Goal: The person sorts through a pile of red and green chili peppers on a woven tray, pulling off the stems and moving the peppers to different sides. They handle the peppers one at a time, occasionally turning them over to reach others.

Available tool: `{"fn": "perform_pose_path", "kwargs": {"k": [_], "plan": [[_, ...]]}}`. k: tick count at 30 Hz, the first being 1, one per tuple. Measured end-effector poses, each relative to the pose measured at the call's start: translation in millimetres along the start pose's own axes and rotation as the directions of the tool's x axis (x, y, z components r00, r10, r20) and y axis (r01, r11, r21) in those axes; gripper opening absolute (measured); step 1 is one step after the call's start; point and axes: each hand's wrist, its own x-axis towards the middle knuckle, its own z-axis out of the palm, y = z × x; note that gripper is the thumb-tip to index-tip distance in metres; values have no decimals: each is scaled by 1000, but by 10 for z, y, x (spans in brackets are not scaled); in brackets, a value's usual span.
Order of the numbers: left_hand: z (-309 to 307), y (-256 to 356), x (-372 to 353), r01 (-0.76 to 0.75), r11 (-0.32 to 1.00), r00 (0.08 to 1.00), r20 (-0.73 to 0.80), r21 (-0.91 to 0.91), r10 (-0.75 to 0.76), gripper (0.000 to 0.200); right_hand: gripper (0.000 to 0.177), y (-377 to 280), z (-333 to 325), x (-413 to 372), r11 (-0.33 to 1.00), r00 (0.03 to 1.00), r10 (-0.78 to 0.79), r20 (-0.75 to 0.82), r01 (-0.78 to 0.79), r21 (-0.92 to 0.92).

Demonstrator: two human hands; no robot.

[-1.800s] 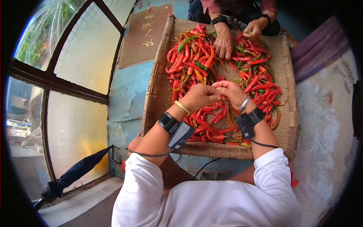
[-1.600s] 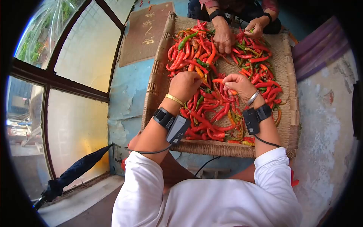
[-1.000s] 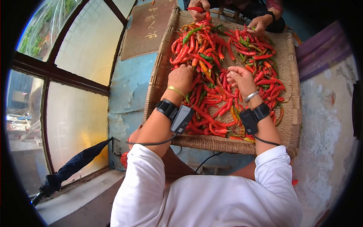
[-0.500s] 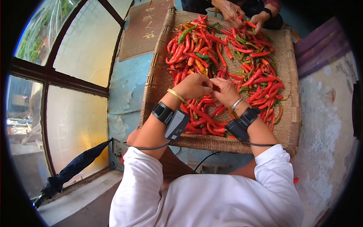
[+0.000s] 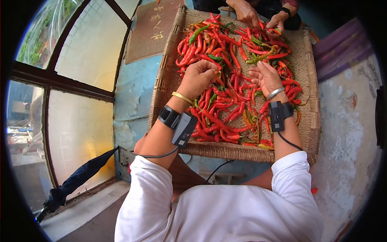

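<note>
Red, orange and green chili peppers (image 5: 225, 105) lie heaped in a woven tray (image 5: 250, 152). Above the left part of the heap, my left hand (image 5: 200, 77) is closed, its thumb and fingers pressed together; what it pinches, if anything, is too small to name. My right hand (image 5: 264, 77) is over the right part of the heap, palm partly turned up, fingers apart and nothing visibly held. A green pepper (image 5: 198, 34) lies on the heap beyond my left hand.
Across the tray, another person's two hands (image 5: 246, 14) handle peppers at the far edge. A window (image 5: 80, 52) and a folded dark umbrella (image 5: 80, 175) are at the left. A purple cloth (image 5: 342, 48) hangs at the right, beside a worn wall (image 5: 346, 121).
My hands, together over the middle of the heap before, have moved apart. The left went slightly left and up, the right went right and opened. The other person's hands have shifted slightly.
</note>
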Motion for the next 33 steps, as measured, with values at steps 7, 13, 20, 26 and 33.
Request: {"fn": "perform_pose_path", "kwargs": {"k": [7, 13, 20, 26, 33], "plan": [[-2, 110, -58, 52, 976, 969, 247, -209, 1, 9, 38, 267, 305, -159, 848, 859, -175, 481, 380, -369], [27, 9, -10, 52, 975, 982, 187, -217, -11, 8, 20, 288, 373, -276, 977, 847, 202, 492, -141, -159], [84, -167, 32, 8, 999, 986, 168, -37, -1, 11, 18, 238, 396, -298, 787, 788, 356, 501, 36, -615], [-48, -331, 69, -333, 600, 942, 221, 727, 255, 14, 24, 67, 76, -67, 973, 943, 120, 311, -49, -227], [1, -469, 44, -221, 209, 966, 244, 953, -90, 19, 37, 327, -44, 46, 975, 984, 121, 130, -93, -204]]}}
